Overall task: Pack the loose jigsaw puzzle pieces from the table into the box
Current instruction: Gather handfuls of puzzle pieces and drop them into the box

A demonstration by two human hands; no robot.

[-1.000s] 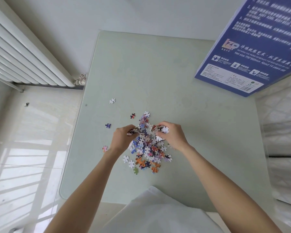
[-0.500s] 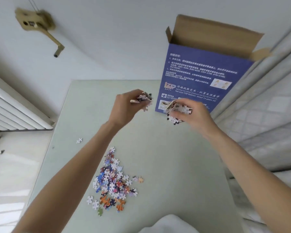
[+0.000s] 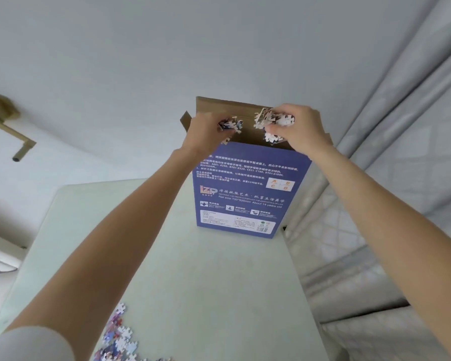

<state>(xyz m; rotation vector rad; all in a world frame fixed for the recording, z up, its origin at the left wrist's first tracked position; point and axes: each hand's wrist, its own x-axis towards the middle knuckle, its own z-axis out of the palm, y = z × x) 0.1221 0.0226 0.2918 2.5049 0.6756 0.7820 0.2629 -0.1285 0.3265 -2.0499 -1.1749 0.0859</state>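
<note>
Both hands' grip [image 3: 208, 128] [image 3: 294, 126] clutching puzzle pieces [image 3: 267, 121]

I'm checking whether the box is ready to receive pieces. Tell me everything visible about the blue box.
The tall blue cardboard box stands upright at the far end of the pale green table, its brown top flaps open. White printed text, a logo and a barcode cover its near face. Both hands hold puzzle pieces at its open top; contact is unclear.
</note>
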